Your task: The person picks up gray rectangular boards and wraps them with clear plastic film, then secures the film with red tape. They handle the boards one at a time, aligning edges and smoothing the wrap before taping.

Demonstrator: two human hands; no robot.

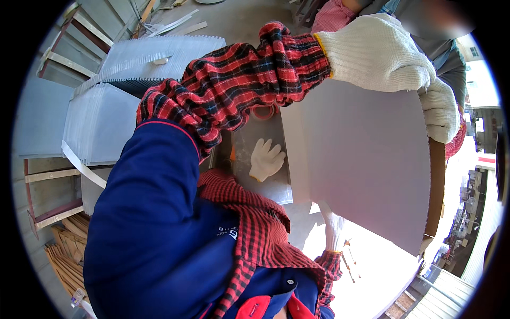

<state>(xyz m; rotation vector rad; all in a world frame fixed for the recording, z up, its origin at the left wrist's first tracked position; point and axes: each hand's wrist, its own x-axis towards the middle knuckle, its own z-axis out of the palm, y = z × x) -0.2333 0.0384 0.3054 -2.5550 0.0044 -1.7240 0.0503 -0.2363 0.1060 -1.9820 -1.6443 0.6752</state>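
Left hand: our left hand (374, 50), in a white knit glove with a red plaid sleeve cover behind it, curls over the top edge of the grey sheet (366, 159); the fingers are bent down over the far side, so we see only the back of the glove.
Right hand: our right hand (333, 226), also in a white glove, reaches up from below and meets the lower edge of the sheet; its fingers are hidden behind the panel, so we cannot tell whether they are spread or closed.
Grey sheet: we hold it upright and slightly tilted above the bench (265, 186), its flat pale face towards us and a brown edge showing along its right side.
Other person's hand: a second gloved hand (441, 109), belonging to a co-worker at the upper right, grips the sheet's top right corner just beside our left hand.
Spare glove: a loose white glove (265, 158) lies flat, fingers spread, on the bench surface, just left of the sheet's lower part.
Stacks: piles of grey sheets (101, 125) sit at the left, with a further ribbed stack (159, 56) behind them.
Wooden strips: a bundle of strips (66, 258) lies at the lower left, well apart from the hands.
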